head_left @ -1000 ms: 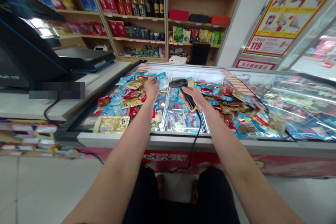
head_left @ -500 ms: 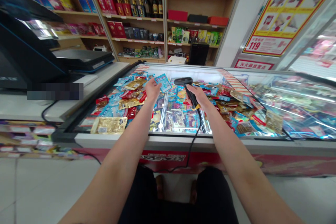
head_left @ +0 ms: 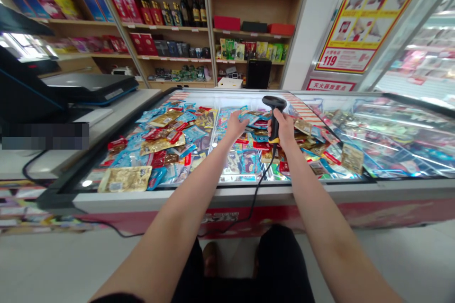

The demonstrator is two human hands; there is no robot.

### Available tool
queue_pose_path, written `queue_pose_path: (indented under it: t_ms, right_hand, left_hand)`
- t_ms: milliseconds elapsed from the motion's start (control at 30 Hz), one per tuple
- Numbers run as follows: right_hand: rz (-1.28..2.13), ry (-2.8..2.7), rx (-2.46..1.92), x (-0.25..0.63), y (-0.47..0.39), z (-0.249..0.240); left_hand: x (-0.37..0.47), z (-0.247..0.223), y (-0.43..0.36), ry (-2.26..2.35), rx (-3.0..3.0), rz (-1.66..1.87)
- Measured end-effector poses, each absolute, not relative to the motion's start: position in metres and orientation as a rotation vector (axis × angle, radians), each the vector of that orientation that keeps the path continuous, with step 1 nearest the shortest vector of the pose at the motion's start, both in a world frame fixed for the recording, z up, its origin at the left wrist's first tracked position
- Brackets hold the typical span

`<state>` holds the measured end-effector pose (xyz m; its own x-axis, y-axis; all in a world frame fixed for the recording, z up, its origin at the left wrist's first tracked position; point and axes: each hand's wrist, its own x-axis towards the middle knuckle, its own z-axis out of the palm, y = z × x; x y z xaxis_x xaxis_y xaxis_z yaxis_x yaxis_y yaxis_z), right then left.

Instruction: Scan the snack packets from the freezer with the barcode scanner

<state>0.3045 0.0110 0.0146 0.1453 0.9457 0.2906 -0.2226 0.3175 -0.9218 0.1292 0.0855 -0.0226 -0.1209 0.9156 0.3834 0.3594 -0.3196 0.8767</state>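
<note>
My right hand (head_left: 284,128) is wrapped round the handle of a black barcode scanner (head_left: 274,102), held upright with its head on top and its cable (head_left: 256,189) hanging down in front. To its left, my left hand (head_left: 236,126) reaches over the middle of the freezer with thumb and fingers apart. Its fingertips are close to a blue packet (head_left: 250,117) at the left edge of the right pile; whether they touch it I cannot tell. A blue packet (head_left: 195,133) lies on the left pile, among red and gold ones. A gold packet (head_left: 125,179) lies at the front left.
The packets lie on the glass top of a chest freezer (head_left: 199,193) with a grey front rim. A counter (head_left: 71,144) with a scale (head_left: 92,86) stands at the left. Stocked shelves (head_left: 177,59) rise behind. The scanner cable loops past the freezer's front.
My left hand has let go of the blue packet and moved right, toward the right pile. My right hand has moved slightly right with the scanner, now more upright. The view has shifted right.
</note>
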Motion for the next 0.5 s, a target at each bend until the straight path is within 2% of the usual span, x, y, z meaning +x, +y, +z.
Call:
queue_pose_path:
  t_ms: [133, 267, 500]
  right_hand:
    - [0.955, -1.076, -0.816, 0.298, 0.012, 0.013]
    - [0.953, -1.060, -0.798, 0.295, 0.013, 0.012]
    - [0.942, -1.073, -0.826, 0.295, 0.011, 0.012]
  left_hand:
    - [0.135, -0.027, 0.066, 1.638, 2.011, 1.109]
    - [0.134, -0.026, 0.048, 1.838, 2.083, 0.933]
    - [0.143, -0.028, 0.046, 1.767, 2.288, 0.659]
